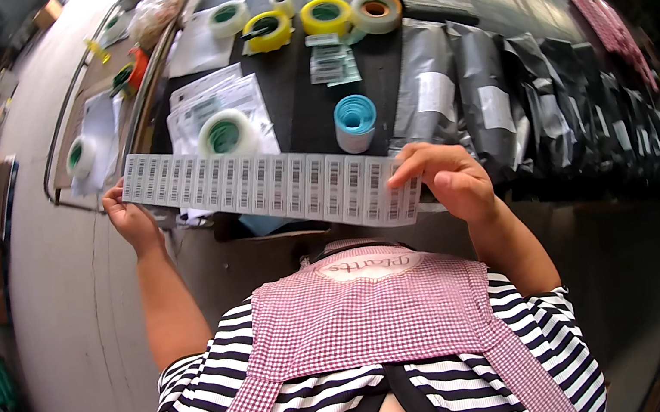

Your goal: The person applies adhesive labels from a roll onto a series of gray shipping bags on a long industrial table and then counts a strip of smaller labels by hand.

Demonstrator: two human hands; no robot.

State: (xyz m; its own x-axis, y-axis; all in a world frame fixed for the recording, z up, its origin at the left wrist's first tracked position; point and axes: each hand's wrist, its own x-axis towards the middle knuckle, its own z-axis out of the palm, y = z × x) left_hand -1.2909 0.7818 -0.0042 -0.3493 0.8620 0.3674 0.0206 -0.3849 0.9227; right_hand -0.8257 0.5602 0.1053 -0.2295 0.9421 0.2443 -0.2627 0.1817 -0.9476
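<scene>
A long strip of barcode labels (274,182) stretches between my two hands in front of the table's near edge. My left hand (132,220) grips its left end with the fingers closed. At the other end, my right hand (452,178) pinches the strip, forefinger lying over the labels. The strip slopes down a little toward the right. Just beyond it, a roll of clear tape (224,134) rests on a stack of printed papers (251,97). A blue roll (355,121) stands on the dark table, beyond the strip and left of my right hand.
Tape rolls, some with yellow rims (326,16), sit farther back beside small label slips (332,64). Grey and black plastic mailing bags (486,93) line the table's right side. At left, a low cart (84,116) carries papers and a tape roll (81,157).
</scene>
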